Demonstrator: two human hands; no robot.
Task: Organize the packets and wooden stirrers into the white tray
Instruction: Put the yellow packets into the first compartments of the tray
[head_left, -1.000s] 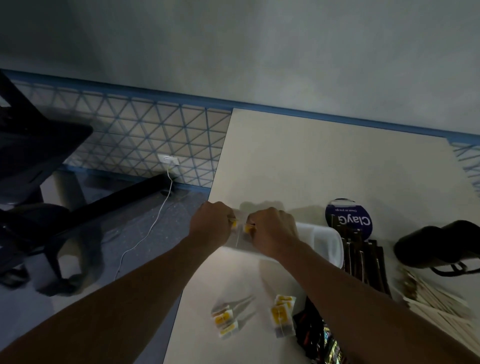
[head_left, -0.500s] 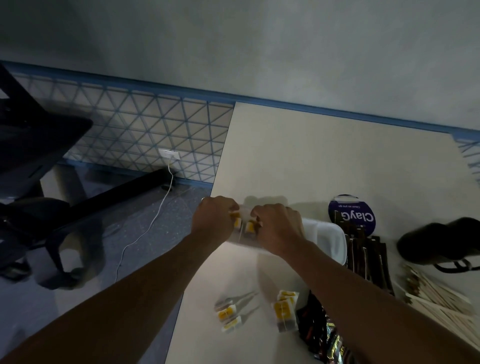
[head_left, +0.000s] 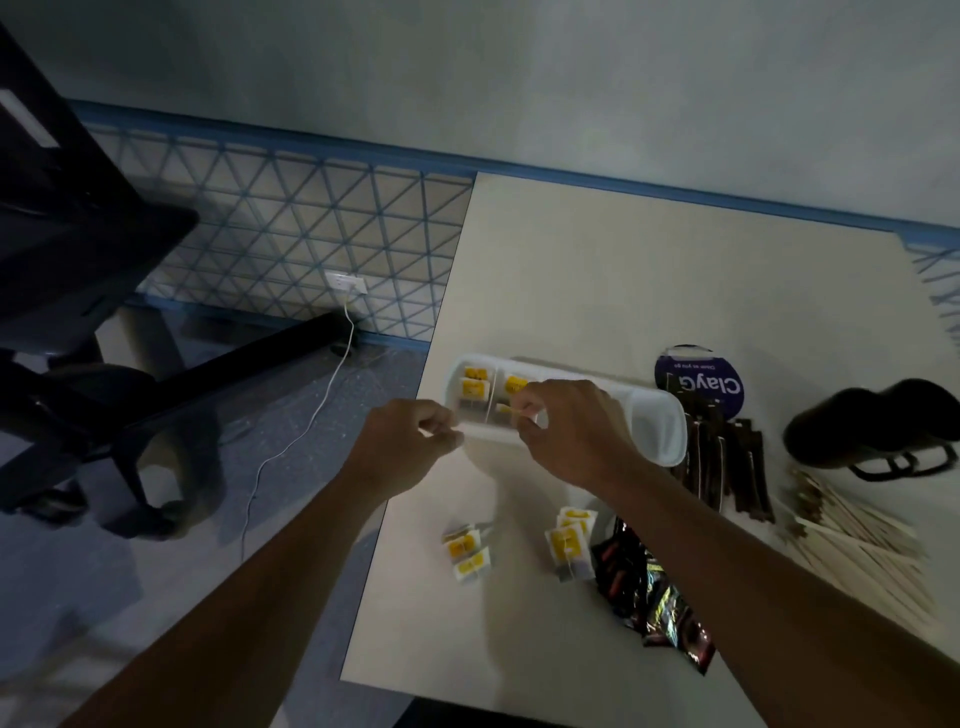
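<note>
Head view; yellow packet (head_left: 508, 410) between right hand (head_left: 571, 434) fingertips; white tray (head_left: 655, 434) beneath

**Dim and warped**

Light is weak and cool. The pale tabletop (head_left: 623, 291) is the brightest surface; at its middle a soft shadow rims the tray (head_left: 670, 431). Left of the tabletop, the chair (head_left: 78, 234) sinks to near black. Straight lines bow toward the frame edges; fine detail smears.
</note>
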